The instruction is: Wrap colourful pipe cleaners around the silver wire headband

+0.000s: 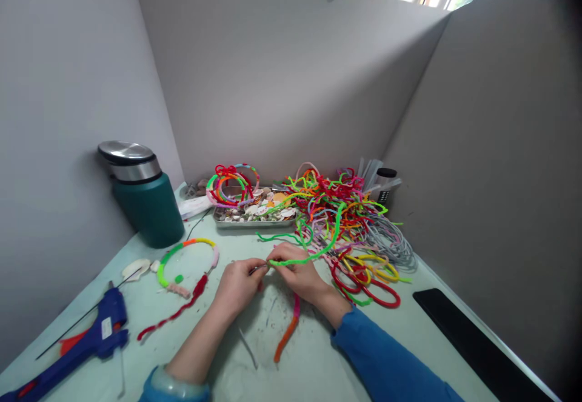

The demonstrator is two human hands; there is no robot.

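My left hand (pixel 239 287) is closed in a pinch on a thin grey wire (pixel 259 268). Fingertip to fingertip with it, my right hand (pixel 297 273) grips a bright green pipe cleaner (pixel 330 244), whose long free end curves up to the right. From under the right hand hangs a wrapped strip, pink at the top and orange (pixel 286 338) below; its upper end is hidden by the hand. A short grey wire piece (pixel 248 348) lies on the table below the hands. Left of them rests a multicoloured ring (pixel 186 243), with a dark red fuzzy strand (pixel 182 308) beside it.
A metal tray (pixel 254 224) of shells and buttons stands at the back, with finished-looking rings (pixel 231 187) on it. Tangled pipe cleaners (pixel 336 199), scissors (pixel 370 268) and grey wire (pixel 395 241) lie right. A blue glue gun (pixel 102 329), green bottle (pixel 148 205) and black strip (pixel 473 338) flank the sides.
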